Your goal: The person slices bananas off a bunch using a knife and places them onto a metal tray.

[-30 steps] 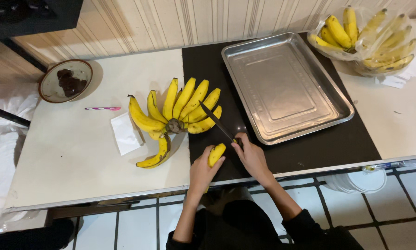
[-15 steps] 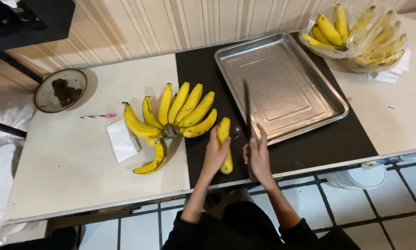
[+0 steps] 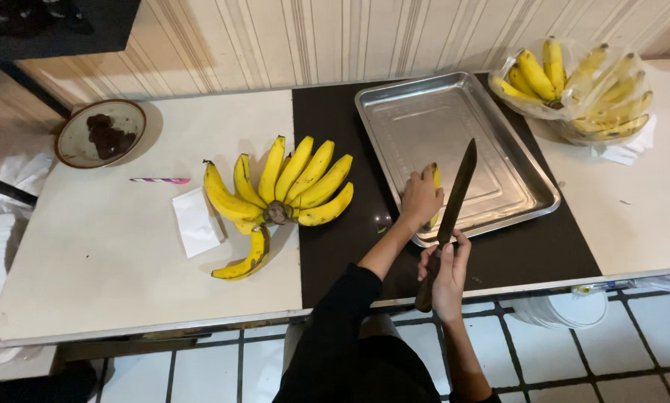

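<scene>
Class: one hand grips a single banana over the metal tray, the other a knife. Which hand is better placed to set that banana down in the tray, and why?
Left. The left hand already holds the banana over the tray; the right hand grips the knife.

White table (image 3: pixel 111 261) bears bananas (image 3: pixel 290 186), tray (image 3: pixel 529 179), bowl (image 3: pixel 100 134).

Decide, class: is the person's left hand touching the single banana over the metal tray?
Touching. The head view shows the left hand wrapped around the banana, its fingers covering most of it above the tray.
</scene>
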